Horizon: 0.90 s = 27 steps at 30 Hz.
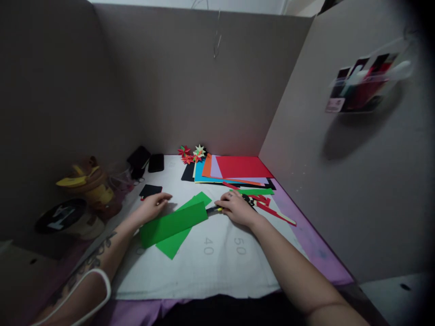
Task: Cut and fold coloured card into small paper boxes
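Two green paper strips (176, 224) lie crossed on the white cloth, one slanting over the other. My left hand (154, 206) is by the upper edge of the top strip, its fingers apart and nothing visible in them. At the strip's right end, my right hand (236, 206) is closed around a slim dark tool (212, 209) with a yellow part. The tool's kind is unclear because the hand covers much of it. Beyond the right hand lie red paper strips (277, 213), a narrow green strip (261, 192) and a dark object, partly hidden.
Coloured paper sheets (244, 166) are stacked at the back right beside folded paper stars (192, 155). A black wallet-like item (156, 163) and a small black piece (151, 190) lie at the left. Pots (90, 185) line the left wall; a clear holder (367, 86) hangs right.
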Available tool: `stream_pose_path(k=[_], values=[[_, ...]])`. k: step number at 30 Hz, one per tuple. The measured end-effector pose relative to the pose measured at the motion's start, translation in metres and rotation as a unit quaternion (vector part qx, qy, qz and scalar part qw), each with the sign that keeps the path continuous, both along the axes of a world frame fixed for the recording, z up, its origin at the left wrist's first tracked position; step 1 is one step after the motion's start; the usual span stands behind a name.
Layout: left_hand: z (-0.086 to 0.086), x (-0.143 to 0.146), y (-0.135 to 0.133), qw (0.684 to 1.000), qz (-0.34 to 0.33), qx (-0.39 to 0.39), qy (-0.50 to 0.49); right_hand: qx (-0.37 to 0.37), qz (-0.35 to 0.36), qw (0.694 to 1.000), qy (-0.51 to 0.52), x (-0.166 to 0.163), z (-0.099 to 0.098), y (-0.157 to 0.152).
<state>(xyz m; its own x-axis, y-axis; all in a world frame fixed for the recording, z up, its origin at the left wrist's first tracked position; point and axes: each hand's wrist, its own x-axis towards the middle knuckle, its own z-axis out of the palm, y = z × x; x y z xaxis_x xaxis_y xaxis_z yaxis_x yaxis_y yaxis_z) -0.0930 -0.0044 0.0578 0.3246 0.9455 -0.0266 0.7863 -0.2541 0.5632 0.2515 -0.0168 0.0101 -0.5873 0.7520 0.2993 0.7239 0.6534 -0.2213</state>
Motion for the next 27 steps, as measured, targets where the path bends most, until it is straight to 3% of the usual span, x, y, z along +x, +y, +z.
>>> stream_pose_path(k=[2, 4, 6, 8, 11, 14, 23, 27], values=[[0.017, 0.002, -0.013, 0.992, 0.018, 0.115, 0.057, -0.009, -0.004, 1.0, -0.014, -0.001, -0.002, 0.001], [0.027, 0.014, -0.032, 0.973, -0.089, 0.186, 0.105, -0.018, -0.004, 1.0, -0.024, -0.003, -0.002, 0.002], [0.022, 0.033, -0.051, 0.951, -0.222, 0.162, 0.144, -0.029, -0.006, 0.999, -0.034, -0.003, 0.0, 0.001], [0.005, 0.051, -0.062, 0.931, -0.289, 0.109, 0.195, -0.04, -0.013, 0.998, -0.043, -0.003, 0.002, 0.001], [-0.027, 0.065, -0.062, 0.929, -0.271, 0.067, 0.242, -0.048, -0.028, 0.997, -0.048, 0.0, 0.001, 0.002], [-0.045, 0.061, -0.053, 0.939, -0.244, 0.052, 0.235, -0.039, -0.035, 0.997, -0.05, 0.003, 0.0, 0.005], [-0.048, 0.06, -0.036, 0.962, -0.147, 0.07, 0.219, -0.032, -0.022, 0.997, -0.067, -0.003, 0.001, 0.011], [-0.045, 0.064, -0.042, 0.95, -0.214, 0.082, 0.21, -0.036, -0.019, 0.997, -0.07, 0.0, 0.002, 0.009]])
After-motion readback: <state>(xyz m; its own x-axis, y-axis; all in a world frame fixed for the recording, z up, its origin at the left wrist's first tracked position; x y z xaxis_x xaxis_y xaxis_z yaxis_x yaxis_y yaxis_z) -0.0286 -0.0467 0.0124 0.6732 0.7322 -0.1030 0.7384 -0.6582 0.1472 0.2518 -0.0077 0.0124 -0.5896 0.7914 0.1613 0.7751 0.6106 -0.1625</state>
